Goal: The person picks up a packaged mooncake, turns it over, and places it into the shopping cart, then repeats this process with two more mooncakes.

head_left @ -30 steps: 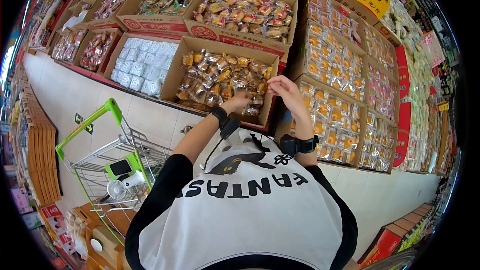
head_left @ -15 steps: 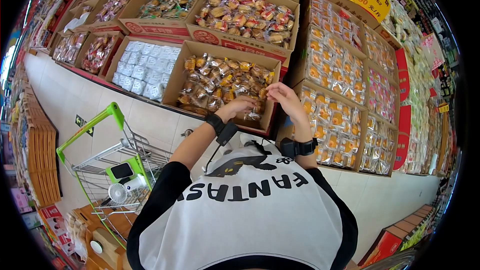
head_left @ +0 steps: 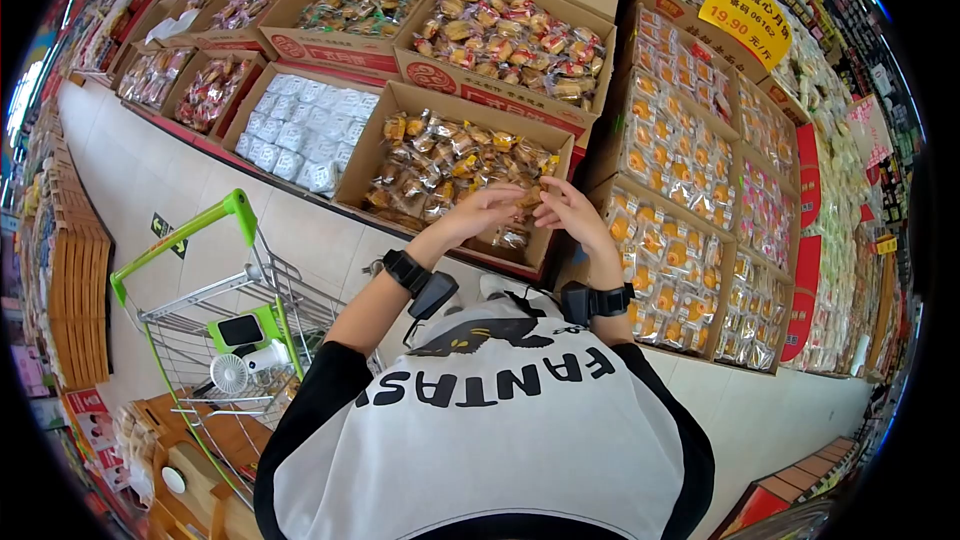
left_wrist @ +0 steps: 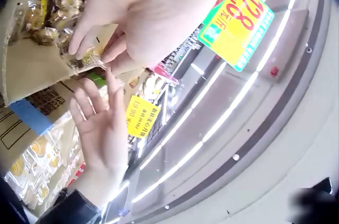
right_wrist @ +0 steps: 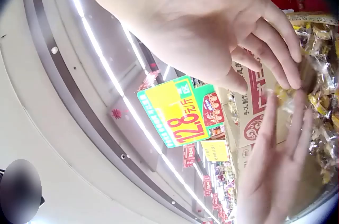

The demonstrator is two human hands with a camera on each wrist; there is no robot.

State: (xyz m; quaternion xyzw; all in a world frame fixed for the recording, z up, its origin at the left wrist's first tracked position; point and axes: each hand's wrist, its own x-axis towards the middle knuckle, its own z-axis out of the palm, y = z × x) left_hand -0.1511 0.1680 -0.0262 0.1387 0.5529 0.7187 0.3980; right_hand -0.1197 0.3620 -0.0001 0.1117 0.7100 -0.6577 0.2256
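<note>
A small clear-wrapped pastry packet (head_left: 529, 197) is between both hands, above the right part of an open cardboard box (head_left: 366, 145) of similar packets (head_left: 440, 155). My left hand (head_left: 480, 214) pinches its wrapper from the left; in the left wrist view this hand (left_wrist: 143, 17) has its fingers over the packet (left_wrist: 85, 61). Opposite it, my right hand (head_left: 577, 217) pinches the wrapper edge with thumb and index finger, its other fingers loosely bent. The right wrist view shows both the right hand (right_wrist: 212, 31) and the left (right_wrist: 273, 166), with the packet partly hidden.
White-wrapped packets (head_left: 305, 130) fill the box to the left. Stacked boxes of orange-topped packets (head_left: 665, 250) stand at the right, and red-wrapped ones (head_left: 510, 40) behind. A green-handled cart (head_left: 180, 235) stands at the left, holding a small fan (head_left: 229, 373).
My left hand has come up from among the loose packets to meet my right hand, which has dropped slightly. The packet now shows between them. The head view has shifted a little.
</note>
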